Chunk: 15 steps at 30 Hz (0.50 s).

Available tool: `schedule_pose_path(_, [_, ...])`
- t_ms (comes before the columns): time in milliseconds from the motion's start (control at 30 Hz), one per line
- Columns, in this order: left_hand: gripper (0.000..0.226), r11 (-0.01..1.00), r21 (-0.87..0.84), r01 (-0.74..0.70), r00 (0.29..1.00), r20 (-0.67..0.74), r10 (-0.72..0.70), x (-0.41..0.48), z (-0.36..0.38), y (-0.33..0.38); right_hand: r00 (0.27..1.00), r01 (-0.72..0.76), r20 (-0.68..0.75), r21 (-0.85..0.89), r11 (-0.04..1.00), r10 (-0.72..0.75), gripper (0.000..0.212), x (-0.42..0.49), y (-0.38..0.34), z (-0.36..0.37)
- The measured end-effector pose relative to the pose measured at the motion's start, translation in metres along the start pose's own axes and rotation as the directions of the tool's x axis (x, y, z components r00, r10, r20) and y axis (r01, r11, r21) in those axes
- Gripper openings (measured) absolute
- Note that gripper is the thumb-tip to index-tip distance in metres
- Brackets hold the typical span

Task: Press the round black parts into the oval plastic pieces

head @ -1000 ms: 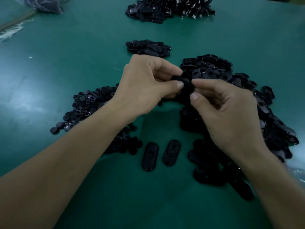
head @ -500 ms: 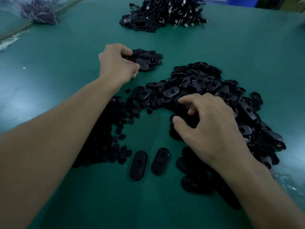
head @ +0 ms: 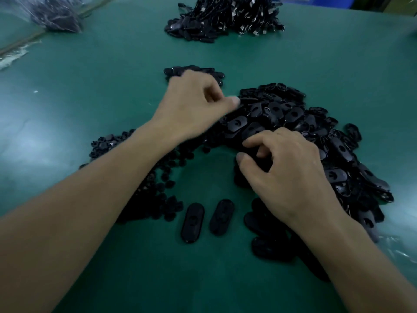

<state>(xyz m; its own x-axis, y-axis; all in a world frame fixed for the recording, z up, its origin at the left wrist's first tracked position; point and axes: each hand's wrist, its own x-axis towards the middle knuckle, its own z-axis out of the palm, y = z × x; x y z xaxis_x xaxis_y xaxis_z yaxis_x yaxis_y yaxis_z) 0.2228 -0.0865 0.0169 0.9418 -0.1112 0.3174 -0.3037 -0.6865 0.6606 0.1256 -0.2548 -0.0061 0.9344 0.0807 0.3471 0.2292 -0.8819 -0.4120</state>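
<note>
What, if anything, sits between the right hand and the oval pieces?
Nothing visible: the right hand lies on the oval pile, fingers curled into it. Whether it grips a piece is unclear.

The green table [head: 90,98] bears a wide heap of oval plastic pieces [head: 293,114] on the right; round black parts [head: 101,143] heaped left; two loose ovals [head: 192,223] near the middle; a small dark pile [head: 191,70] farther off; a tangled pile [head: 225,16] at the far edge; a clear bag [head: 54,14] far left.
</note>
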Motion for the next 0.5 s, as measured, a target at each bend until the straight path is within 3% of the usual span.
schedule_pose_path(133, [0.033, 0.994, 0.103, -0.02, 0.982, 0.188, 0.001, -0.013, 0.005, 0.014, 1.0, -0.011, -0.008, -0.007, 1.0, 0.011, 0.031, 0.001, 0.0, 0.0])
schedule_pose_path(233, [0.027, 0.99, 0.144, -0.005, 0.984, 0.175, -0.02, -0.015, 0.007, 0.015, 1.0, -0.013, -0.009, -0.011, 1.0, 0.013, 0.03, 0.001, 0.0, 0.0])
schedule_pose_path(500, [0.024, 0.997, -0.004, 0.074, 0.988, 0.14, -0.073, -0.015, 0.007, 0.014, 1.0, -0.018, -0.013, -0.007, 1.0, 0.018, 0.025, 0.001, -0.002, 0.0])
